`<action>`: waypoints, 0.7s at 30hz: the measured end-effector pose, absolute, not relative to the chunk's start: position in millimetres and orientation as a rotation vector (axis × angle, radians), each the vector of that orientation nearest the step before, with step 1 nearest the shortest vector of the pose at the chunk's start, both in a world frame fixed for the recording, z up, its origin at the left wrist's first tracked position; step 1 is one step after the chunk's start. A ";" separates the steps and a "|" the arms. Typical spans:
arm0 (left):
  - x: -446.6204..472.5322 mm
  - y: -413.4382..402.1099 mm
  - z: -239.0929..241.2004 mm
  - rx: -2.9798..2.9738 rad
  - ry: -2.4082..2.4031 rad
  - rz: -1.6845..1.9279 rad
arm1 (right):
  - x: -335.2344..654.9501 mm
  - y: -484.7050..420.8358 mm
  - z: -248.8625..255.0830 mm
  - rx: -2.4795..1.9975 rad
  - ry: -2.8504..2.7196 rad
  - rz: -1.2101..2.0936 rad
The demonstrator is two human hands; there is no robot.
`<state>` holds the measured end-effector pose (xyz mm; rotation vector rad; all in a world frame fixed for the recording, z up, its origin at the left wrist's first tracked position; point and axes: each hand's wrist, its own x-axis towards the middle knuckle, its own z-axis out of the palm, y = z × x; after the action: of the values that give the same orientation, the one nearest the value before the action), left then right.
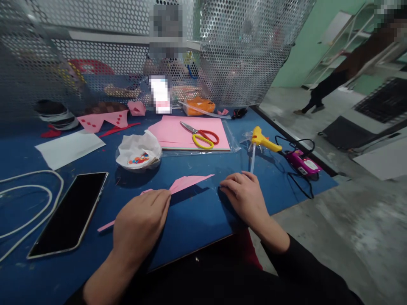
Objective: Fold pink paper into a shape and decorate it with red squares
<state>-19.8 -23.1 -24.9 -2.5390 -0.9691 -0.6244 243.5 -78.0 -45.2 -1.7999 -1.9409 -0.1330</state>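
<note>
My left hand is closed around a piece of folded pink paper just above the blue table. A pointed end of the paper sticks out to the right of the fingers, and a thin pink strip shows on the left side of the hand. My right hand rests low over the table near the paper's tip, apart from it. Its fingers are curled together with the tips turned down; whatever they may hold is hidden. Behind both hands, scissors with red and yellow handles lie on a stack of pink paper sheets.
A paper-lined bowl holds small coloured bits. A phone and white cable lie left. Right are a yellow glue gun and a purple power box with black cord. A perforated metal screen stands behind; a person stands right.
</note>
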 end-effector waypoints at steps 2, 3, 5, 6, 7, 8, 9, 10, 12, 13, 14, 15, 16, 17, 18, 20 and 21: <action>-23.1 -23.7 -26.9 -2.532 -1.009 -0.664 | 237.3 -74.8 -46.1 -1.802 -1.945 -0.101; -24.2 -24.0 -27.9 -2.537 -1.019 -0.671 | 234.6 -73.0 -47.0 -1.808 -1.942 -0.088; -25.4 -24.5 -29.0 -2.556 -1.026 -0.685 | 230.6 -69.2 -49.8 -1.827 -1.926 -0.071; -25.7 -24.6 -29.1 -2.566 -1.029 -0.694 | 229.3 -67.4 -51.4 -1.837 -1.916 -0.064; -25.9 -24.6 -29.0 -2.576 -1.034 -0.702 | 228.5 -65.8 -53.2 -1.845 -1.906 -0.059; -26.1 -24.5 -28.8 -2.586 -1.039 -0.710 | 227.9 -64.4 -54.9 -1.852 -1.899 -0.055; -26.3 -24.5 -28.6 -2.594 -1.044 -0.716 | 227.4 -63.3 -56.5 -1.856 -1.894 -0.054; -26.5 -24.5 -28.3 -2.601 -1.045 -0.720 | 226.8 -62.4 -58.0 -1.857 -1.892 -0.057; -27.1 -24.5 -27.9 -2.602 -1.045 -0.733 | 225.1 -61.5 -60.5 -1.855 -1.891 -0.074; -27.3 -24.5 -27.9 -2.599 -1.044 -0.743 | 224.0 -61.6 -61.4 -1.852 -1.890 -0.088; -27.6 -24.5 -27.9 -2.596 -1.045 -0.753 | 222.8 -62.0 -62.1 -1.845 -1.887 -0.104; -27.8 -24.5 -28.1 -2.594 -1.045 -0.762 | 221.7 -62.8 -62.3 -1.833 -1.881 -0.119; -28.1 -24.4 -28.3 -2.591 -1.045 -0.772 | 220.7 -64.0 -62.1 -1.813 -1.874 -0.131; -28.3 -24.3 -28.5 -2.589 -1.039 -0.777 | 220.0 -65.6 -61.3 -1.785 -1.863 -0.140; -28.5 -24.1 -28.8 -2.590 -1.030 -0.779 | 219.5 -67.5 -59.9 -1.748 -1.849 -0.146; -28.9 -23.9 -29.5 -2.588 -1.014 -0.784 | 219.0 -71.7 -55.6 -1.654 -1.812 -0.145; -29.2 -23.9 -29.9 -2.587 -1.011 -0.785 | 218.7 -73.8 -52.9 -1.605 -1.791 -0.139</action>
<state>-29.2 -23.9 -29.9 -2.5867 -1.0108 -0.7847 218.7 -73.8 -52.9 -1.6053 -1.7911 -0.1388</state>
